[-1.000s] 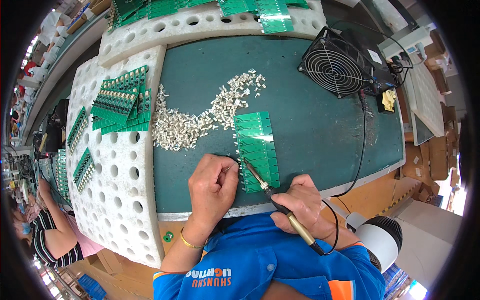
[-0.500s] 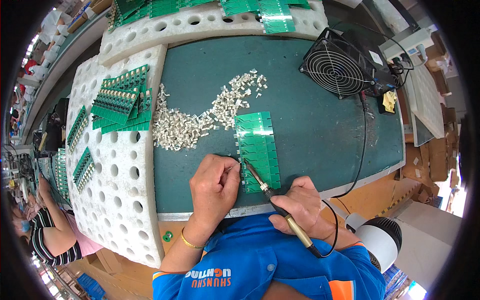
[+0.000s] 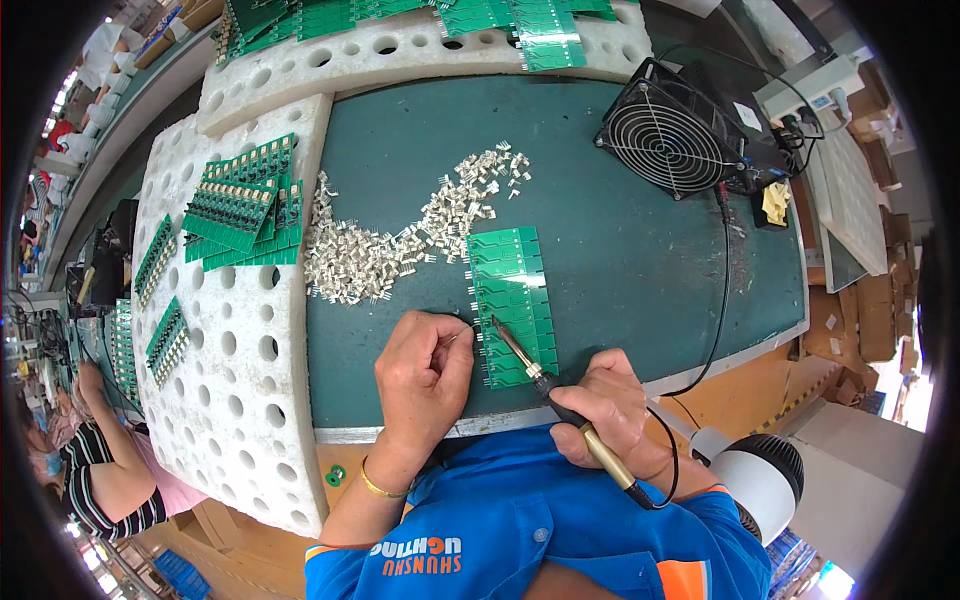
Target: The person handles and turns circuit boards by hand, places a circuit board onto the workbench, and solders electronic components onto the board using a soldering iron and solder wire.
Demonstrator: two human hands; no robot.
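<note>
Here we are above the bench [image 3: 640, 270], where the green board [image 3: 512, 300] lies flat near the front edge, probably set there so both hands reach it easily. We see the right hand [image 3: 605, 405] clamped around the soldering iron [image 3: 545, 382], gripping its handle well behind the metal, likely to spare the fingers any heat. The iron slants up and left, its tip over the left part of the board; whether it touches, we can't tell. On the other side, the left hand [image 3: 425, 365] has curled fingers, thumb and forefinger pinched together on what looks like a thin wire, just beside the board's left edge; such a pinch would suit fine aiming. Past it, we find a heap of small white connectors [image 3: 350, 262] spread beyond the board's far left corner, perhaps left loose for quick picking. The white foam slab [image 3: 225, 400] at the left carries a stack of filled boards [image 3: 235, 215], maybe as a soft rest. At the far right stands the black fan [image 3: 672, 140], grille angled toward the work, possibly to move fumes.
</note>
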